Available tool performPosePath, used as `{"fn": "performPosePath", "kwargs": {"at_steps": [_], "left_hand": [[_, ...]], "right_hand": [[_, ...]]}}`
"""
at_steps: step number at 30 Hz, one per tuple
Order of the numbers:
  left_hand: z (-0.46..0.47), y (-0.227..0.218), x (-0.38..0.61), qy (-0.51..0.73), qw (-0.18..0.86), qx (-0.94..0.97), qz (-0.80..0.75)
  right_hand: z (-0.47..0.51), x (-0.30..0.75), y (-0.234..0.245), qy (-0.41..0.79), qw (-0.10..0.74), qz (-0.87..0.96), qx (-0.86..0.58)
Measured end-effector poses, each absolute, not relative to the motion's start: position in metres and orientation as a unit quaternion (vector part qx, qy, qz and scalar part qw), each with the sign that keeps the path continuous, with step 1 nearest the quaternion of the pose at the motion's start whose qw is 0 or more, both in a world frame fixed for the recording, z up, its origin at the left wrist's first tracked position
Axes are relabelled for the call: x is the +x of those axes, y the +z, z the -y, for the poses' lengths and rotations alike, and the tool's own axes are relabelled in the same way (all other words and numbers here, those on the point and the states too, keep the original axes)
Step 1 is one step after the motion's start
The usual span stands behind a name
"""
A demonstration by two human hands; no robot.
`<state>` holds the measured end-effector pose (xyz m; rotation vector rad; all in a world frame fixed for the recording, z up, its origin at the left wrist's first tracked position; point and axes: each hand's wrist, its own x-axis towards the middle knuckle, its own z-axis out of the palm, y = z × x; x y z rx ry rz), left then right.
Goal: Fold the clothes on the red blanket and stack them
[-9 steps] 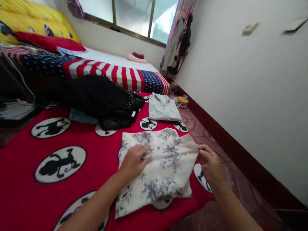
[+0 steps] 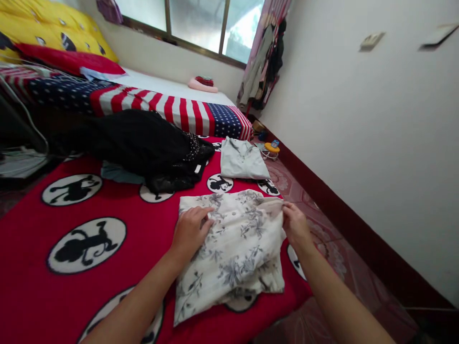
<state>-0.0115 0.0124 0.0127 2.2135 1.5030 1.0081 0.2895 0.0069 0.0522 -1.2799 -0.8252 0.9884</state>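
A white shirt with grey floral print (image 2: 229, 248) lies folded on a red blanket (image 2: 150, 234) with round monkey patches. My left hand (image 2: 191, 230) rests on the shirt's left part, its fingers stretched out over the cloth. At the upper right, my right hand (image 2: 294, 220) pinches the edge of the shirt and holds it slightly raised. A button shows near the shirt's upper middle. The lower right corner has loose layers that do not line up.
Beyond the shirt lies a folded pale grey garment (image 2: 244, 160). A heap of black clothing (image 2: 139, 148) lies to its left, over a bluish cloth (image 2: 122, 173). A bed with a flag-patterned cover (image 2: 172, 111) stands behind; a white wall (image 2: 366, 124) rises on the right.
My right hand has moved left and a little upward, bringing the pinched shirt edge inward. My left hand has shifted slightly up and left on the cloth.
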Motion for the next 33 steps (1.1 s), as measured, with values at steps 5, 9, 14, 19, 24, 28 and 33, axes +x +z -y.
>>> {"fn": "performPosePath", "kwargs": {"at_steps": [5,9,14,19,24,28,33], "left_hand": [[-0.014,0.001,-0.029,0.343,0.119,0.747,-0.556],[-0.010,-0.006,-0.035,0.335,0.104,0.752,-0.558],[-0.010,-0.008,-0.034,0.316,0.081,0.763,-0.558],[-0.010,-0.009,-0.033,0.332,0.089,0.758,-0.554],[-0.014,-0.011,-0.045,0.443,0.087,0.669,-0.591],[-0.016,-0.005,-0.057,0.429,0.131,0.610,-0.653],[-0.007,0.015,-0.064,0.308,0.161,0.595,-0.725]], "right_hand": [[0.002,0.285,0.043,0.513,0.480,0.397,-0.591],[0.031,0.295,0.054,0.545,0.362,0.516,-0.553],[0.047,0.322,0.059,0.521,0.214,0.610,-0.557],[0.043,0.341,0.064,0.290,0.135,0.667,-0.673],[0.027,0.311,0.064,0.034,0.232,0.700,-0.675],[-0.005,0.285,0.055,0.020,0.275,0.722,-0.635],[-0.032,0.263,0.036,-0.024,0.319,0.765,-0.559]]}}
